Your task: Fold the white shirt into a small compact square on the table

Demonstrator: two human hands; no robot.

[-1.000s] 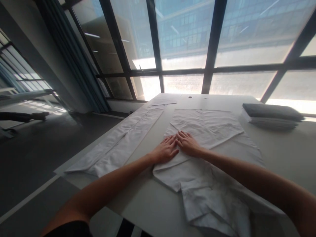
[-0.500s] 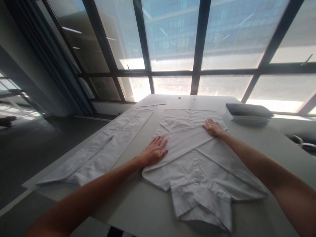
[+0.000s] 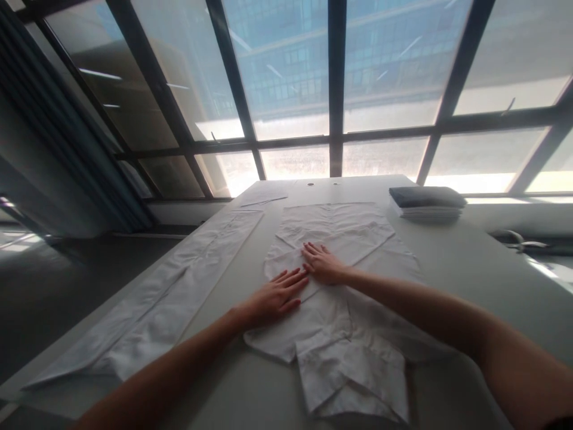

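Note:
A white shirt [image 3: 331, 322] lies spread on the table, its collar end toward me and one sleeve [image 3: 364, 245] folded slantwise across the body. My left hand [image 3: 277, 295] rests flat on the shirt's left side, fingers stretched out and pointing right. Just beyond its fingertips, my right hand [image 3: 324, 263] lies flat on the folded sleeve, fingers extended to the left. The two hands nearly touch. Neither grips the cloth. Part of the shirt is hidden under my forearms.
Another white garment [image 3: 147, 286] lies lengthwise along the left of the white table [image 3: 219, 358]. A folded stack with dark cloth on top [image 3: 427, 200] stands at the back right. Large windows [image 3: 290, 71] rise behind the table, and a curtain [image 3: 58, 131] hangs at left.
My right hand has slid left across the sleeve, from the shirt's right edge to beside my left hand. My left hand stays on the shirt's left side. The view has turned slightly right.

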